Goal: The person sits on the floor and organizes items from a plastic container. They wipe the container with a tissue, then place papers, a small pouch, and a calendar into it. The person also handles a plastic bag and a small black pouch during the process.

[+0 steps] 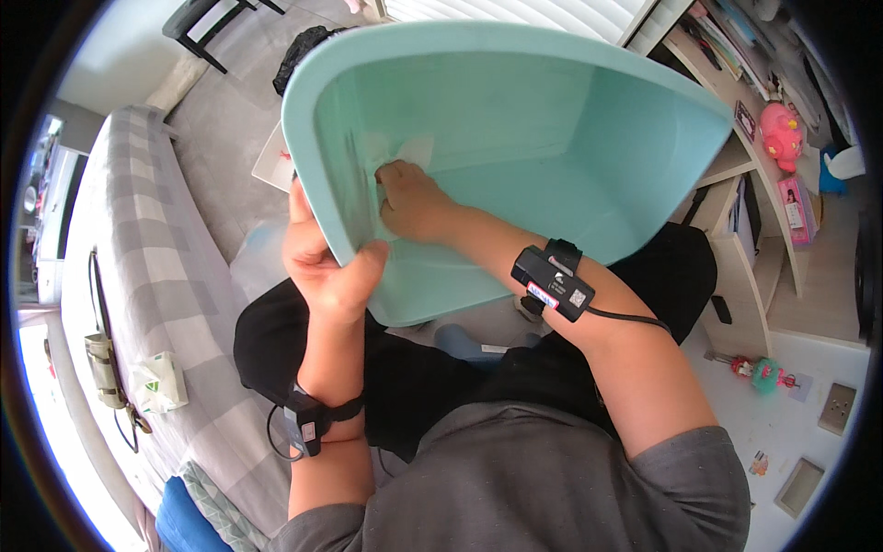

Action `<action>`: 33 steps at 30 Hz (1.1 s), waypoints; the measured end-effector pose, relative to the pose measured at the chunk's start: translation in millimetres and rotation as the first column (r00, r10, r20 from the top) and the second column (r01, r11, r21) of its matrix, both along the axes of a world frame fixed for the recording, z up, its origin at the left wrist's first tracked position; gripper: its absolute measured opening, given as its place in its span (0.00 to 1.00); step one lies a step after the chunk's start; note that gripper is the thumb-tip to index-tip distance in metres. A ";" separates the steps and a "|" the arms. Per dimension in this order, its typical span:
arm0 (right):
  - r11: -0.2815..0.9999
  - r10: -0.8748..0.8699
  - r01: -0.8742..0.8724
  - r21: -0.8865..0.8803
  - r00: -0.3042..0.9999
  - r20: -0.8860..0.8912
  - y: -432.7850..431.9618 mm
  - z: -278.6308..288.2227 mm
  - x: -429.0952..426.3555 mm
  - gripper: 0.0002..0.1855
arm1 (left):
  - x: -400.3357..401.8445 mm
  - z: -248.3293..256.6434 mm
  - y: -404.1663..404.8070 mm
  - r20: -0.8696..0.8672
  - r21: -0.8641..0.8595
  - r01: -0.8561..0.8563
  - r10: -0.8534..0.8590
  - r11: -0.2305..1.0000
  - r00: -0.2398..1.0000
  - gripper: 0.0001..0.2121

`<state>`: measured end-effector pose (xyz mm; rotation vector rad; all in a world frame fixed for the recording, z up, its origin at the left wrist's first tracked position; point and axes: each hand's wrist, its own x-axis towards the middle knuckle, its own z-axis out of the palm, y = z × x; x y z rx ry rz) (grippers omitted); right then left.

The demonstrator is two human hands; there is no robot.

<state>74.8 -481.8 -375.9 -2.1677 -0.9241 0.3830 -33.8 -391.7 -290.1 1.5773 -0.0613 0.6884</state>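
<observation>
A large mint-green plastic storage bin (524,110) rests tilted across my lap, its open side facing me. My left hand (331,269) grips the bin's left rim, thumb inside and fingers outside. Inside the bin, my right hand (417,203) is pressed near the left wall with its fingers curled on a white tissue or wipe (417,150). Part of the tissue shows beyond the knuckles; the rest is hidden under the hand.
A bed or sofa with a checked cover (152,228) is on the left, holding a tissue pack (159,383) and a strapped pouch (105,369). Shelves (748,165) with books and a pink toy (781,136) stand at right. A black plastic bag (303,52) lies behind the bin.
</observation>
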 end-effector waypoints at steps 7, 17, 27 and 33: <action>0.921 0.345 -0.334 -0.200 0.938 0.020 -64.9 7.6 -31.5 0.27 | -1.2 0.5 7.8 0.118 0.046 -0.051 0.045 0.998 0.992 0.08; 0.788 -0.182 0.241 -0.567 0.970 0.159 -139.0 -35.4 58.9 0.26 | 1.5 11.8 -6.9 0.209 0.089 0.052 -0.070 0.995 0.975 0.05; 0.892 0.404 -0.355 -0.280 0.904 0.141 -83.2 23.8 -64.4 0.27 | 12.3 -11.1 2.8 0.061 0.026 -0.072 0.070 0.997 0.996 0.05; 0.765 0.256 -0.090 -0.637 0.951 0.173 -179.8 12.3 20.0 0.26 | 3.9 1.3 8.7 -0.005 -0.112 -0.135 0.135 0.985 0.991 0.04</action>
